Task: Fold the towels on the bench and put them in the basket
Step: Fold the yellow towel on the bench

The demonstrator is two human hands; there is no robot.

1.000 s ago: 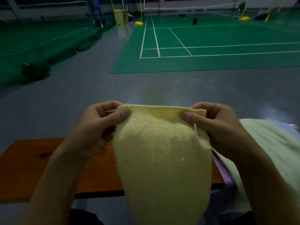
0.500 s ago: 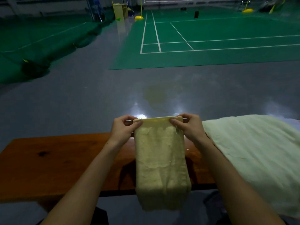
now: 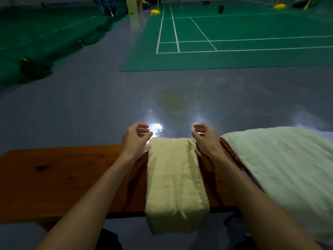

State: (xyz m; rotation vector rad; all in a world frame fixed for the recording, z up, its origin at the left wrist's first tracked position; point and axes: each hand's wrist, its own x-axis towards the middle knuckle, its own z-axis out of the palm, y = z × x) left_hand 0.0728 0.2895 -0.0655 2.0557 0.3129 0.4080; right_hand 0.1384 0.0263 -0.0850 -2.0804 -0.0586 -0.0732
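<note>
A pale yellow towel (image 3: 174, 179), folded into a long narrow strip, lies across the wooden bench (image 3: 68, 179). Its near end hangs over the bench's front edge. My left hand (image 3: 134, 139) hovers just left of the towel's far end, fingers curled apart and holding nothing. My right hand (image 3: 205, 138) hovers just right of that far end, also with fingers apart and empty. A larger light green towel (image 3: 281, 170) lies spread over the right part of the bench. No basket is in view.
A reddish cloth edge (image 3: 232, 156) peeks out from under the green towel. Beyond the bench lies shiny grey floor (image 3: 90, 109) and a green badminton court (image 3: 234, 37). Bare bench wood stretches to the left.
The yellow towel went from held up near the camera to laid flat across the bench. Both hands let go of its far corners and now hover beside them.
</note>
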